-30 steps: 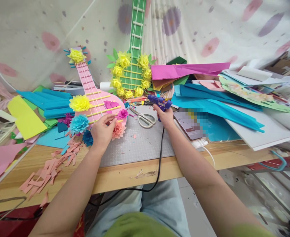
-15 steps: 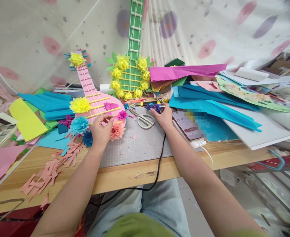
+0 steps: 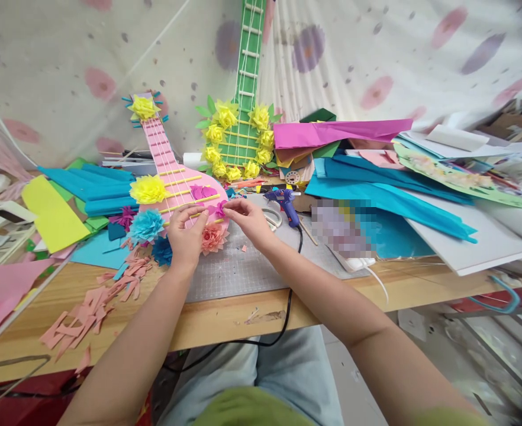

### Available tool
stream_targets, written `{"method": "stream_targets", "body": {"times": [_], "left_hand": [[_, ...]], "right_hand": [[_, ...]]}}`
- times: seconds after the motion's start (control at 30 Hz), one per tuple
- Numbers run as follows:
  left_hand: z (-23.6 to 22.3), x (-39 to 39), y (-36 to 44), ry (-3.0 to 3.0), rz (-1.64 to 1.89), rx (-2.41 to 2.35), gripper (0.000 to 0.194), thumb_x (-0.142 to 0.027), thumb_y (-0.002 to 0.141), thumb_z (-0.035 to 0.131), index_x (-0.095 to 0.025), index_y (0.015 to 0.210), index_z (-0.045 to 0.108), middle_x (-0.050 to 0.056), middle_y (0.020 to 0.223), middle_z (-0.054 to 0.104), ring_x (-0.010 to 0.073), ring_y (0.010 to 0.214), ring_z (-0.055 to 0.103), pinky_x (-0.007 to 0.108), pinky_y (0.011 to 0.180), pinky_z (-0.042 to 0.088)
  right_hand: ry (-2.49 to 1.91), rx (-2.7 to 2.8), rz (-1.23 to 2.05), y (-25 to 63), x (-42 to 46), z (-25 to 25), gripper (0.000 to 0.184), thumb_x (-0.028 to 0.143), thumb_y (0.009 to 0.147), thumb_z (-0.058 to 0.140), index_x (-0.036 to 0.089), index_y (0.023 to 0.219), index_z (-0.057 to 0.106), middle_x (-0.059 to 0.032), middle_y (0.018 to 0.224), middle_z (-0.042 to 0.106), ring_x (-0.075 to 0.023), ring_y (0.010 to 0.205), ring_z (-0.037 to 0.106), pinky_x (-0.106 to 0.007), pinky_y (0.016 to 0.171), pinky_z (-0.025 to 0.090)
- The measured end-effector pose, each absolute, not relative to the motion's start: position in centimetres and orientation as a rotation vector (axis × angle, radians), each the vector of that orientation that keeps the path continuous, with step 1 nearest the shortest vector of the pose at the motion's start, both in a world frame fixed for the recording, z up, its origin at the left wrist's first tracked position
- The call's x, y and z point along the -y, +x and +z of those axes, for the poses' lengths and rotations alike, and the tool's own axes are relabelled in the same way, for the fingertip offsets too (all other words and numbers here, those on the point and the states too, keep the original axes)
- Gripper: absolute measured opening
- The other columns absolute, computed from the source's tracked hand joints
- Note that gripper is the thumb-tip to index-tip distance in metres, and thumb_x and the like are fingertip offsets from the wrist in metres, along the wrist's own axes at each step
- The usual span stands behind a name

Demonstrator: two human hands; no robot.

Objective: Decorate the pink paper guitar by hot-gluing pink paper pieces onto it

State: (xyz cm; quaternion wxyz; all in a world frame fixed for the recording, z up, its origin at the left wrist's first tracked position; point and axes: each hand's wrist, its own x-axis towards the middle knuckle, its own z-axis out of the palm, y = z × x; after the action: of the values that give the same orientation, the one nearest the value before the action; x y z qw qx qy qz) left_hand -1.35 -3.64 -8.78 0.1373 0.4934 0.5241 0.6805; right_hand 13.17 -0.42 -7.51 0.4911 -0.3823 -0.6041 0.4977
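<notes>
I have the pink guitar (image 3: pixel 185 197) left of centre, leaning tilted over the near part of the grey mat (image 3: pixel 238 272). My right hand (image 3: pixel 248 222) has its fingertips on the small magenta flower (image 3: pixel 219 209) at the guitar's right edge; whether they pinch it or only steady it, I cannot tell. My left hand (image 3: pixel 189 234) is just beside it, thumb and forefinger drawn close together; I cannot make out anything between them.

Much looks done: the white strings and yellow bars are on, a yellow bloom (image 3: pixel 144 108) tops the head, and the yellow flower (image 3: pixel 149 189), light blue flower (image 3: pixel 146 226) and coral flower (image 3: pixel 213 238) sit around the body. The magenta flower is, I judge, being settled; whether it is fixed, or what else is left, I cannot tell. For comparison, the green guitar (image 3: pixel 243 127) at the far side has a ring of yellow blooms. The glue gun (image 3: pixel 285 203) lies right of my hands, held by neither.

I can read no brand, label or writing; the phone's (image 3: pixel 343 228) area is pixelated.
</notes>
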Motion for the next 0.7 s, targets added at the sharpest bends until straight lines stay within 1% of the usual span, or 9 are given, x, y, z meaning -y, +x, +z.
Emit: {"method": "stream_targets", "body": {"times": [0.07, 0.17, 0.37, 0.47, 0.63, 0.7], "left_hand": [[-8.8, 3.6, -1.2, 1.376, 1.994, -1.478, 0.008, -0.028, 0.068, 0.072, -0.021, 0.073, 0.072, 0.002, 0.086, 0.067, 0.0176, 0.089, 0.062, 0.036, 0.092, 0.046], [-8.9, 3.5, -1.2, 1.328, 2.027, -1.461, 0.009, -0.028, 0.068, 0.073, -0.021, 0.072, 0.072, 0.002, 0.085, 0.067, 0.0176, 0.089, 0.062, 0.036, 0.091, 0.047], [-9.2, 3.4, -1.4, 1.317, 2.054, -1.469, 0.009, -0.029, 0.069, 0.073, -0.021, 0.073, 0.072, 0.002, 0.085, 0.067, 0.0175, 0.09, 0.062, 0.036, 0.091, 0.047], [-9.2, 3.4, -1.3, 1.293, 2.06, -1.451, 0.009, -0.028, 0.069, 0.073, -0.02, 0.073, 0.072, 0.002, 0.085, 0.067, 0.0175, 0.09, 0.063, 0.036, 0.091, 0.047], [-8.9, 3.5, -1.1, 1.267, 2.022, -1.456, 0.011, -0.03, 0.069, 0.072, -0.02, 0.072, 0.072, 0.002, 0.086, 0.068, 0.0175, 0.09, 0.064, 0.035, 0.09, 0.048], [-8.7, 3.7, -1.3, 1.35, 1.977, -1.497, 0.013, -0.033, 0.072, 0.07, -0.02, 0.077, 0.072, 0.003, 0.09, 0.069, 0.0185, 0.094, 0.063, 0.035, 0.091, 0.048]], "right_hand": [[-0.858, 1.371, 1.43, 11.9, 0.5, -7.0, 0.013, 0.024, 0.072, 0.068, 0.019, 0.083, 0.062, -0.0002, 0.086, 0.067, -0.0121, 0.083, 0.061, -0.029, 0.083, 0.048], [-0.812, 1.28, 1.56, 10.8, 0.9, -6.3, 0.015, 0.021, 0.068, 0.069, 0.019, 0.081, 0.062, 0.0013, 0.082, 0.067, -0.0121, 0.086, 0.062, -0.028, 0.084, 0.048], [-0.768, 1.227, 1.593, 10.4, 1.6, -6.1, 0.018, 0.016, 0.064, 0.068, 0.019, 0.081, 0.062, 0.0022, 0.083, 0.066, -0.0116, 0.085, 0.061, -0.027, 0.083, 0.047], [-0.799, 1.24, 1.586, 10.2, 1.6, -6.3, 0.016, 0.022, 0.066, 0.068, 0.019, 0.079, 0.061, 0.0023, 0.081, 0.065, -0.0109, 0.081, 0.06, -0.026, 0.079, 0.047], [-0.839, 1.21, 1.579, 9.9, 1.6, -6.2, 0.015, 0.029, 0.068, 0.068, 0.017, 0.073, 0.06, 0.0028, 0.071, 0.062, -0.0075, 0.066, 0.054, -0.023, 0.068, 0.044], [-0.839, 1.2, 1.555, 10.2, 1.4, -6.2, 0.017, 0.03, 0.068, 0.07, 0.017, 0.071, 0.059, 0.0035, 0.069, 0.061, -0.0066, 0.061, 0.051, -0.022, 0.064, 0.042]]}}
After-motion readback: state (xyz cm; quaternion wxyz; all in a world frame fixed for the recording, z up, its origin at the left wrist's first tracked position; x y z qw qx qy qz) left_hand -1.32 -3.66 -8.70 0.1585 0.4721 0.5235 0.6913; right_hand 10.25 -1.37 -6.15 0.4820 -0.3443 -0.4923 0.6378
